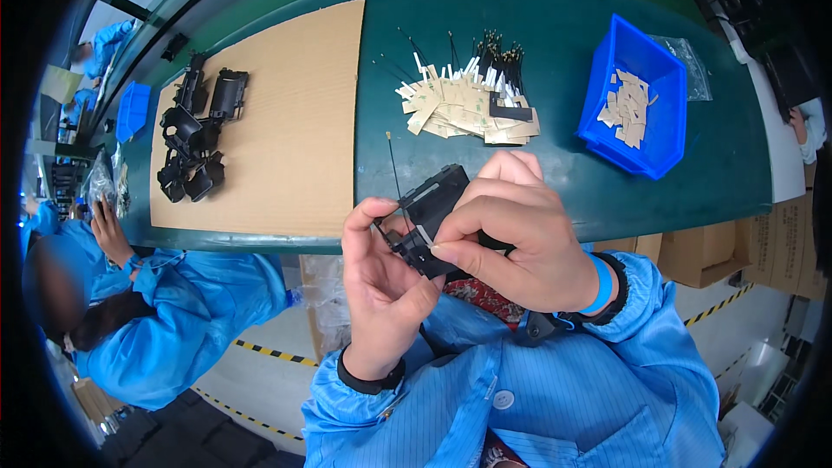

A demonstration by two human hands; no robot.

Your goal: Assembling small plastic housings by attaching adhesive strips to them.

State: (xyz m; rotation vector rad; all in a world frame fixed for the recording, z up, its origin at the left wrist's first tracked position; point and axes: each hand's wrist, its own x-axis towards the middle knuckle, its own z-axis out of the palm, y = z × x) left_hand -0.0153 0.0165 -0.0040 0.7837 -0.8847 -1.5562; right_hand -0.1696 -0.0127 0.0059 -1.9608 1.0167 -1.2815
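Note:
My left hand (381, 286) is closed round a black plastic housing (440, 195), held tilted in front of my chest just off the table edge. A thin black cable (394, 169) with a gold-coloured tip rises from the housing near my left fingertips. On the housing's face lies a narrow pale strip (423, 235). Thumb and forefinger of my right hand (520, 234) pinch at the end of that strip, against the housing. Beyond my hands, a pile of beige-backed pieces (451, 104) with similar cables lies on the green table.
Several black housings (191, 134) sit on a cardboard sheet (295, 113) at the left. A blue bin (667, 134) at the right holds beige paper pieces (628, 108), with a clear plastic bag (689, 65) behind it. A co-worker (173, 321) in blue sits close on the left.

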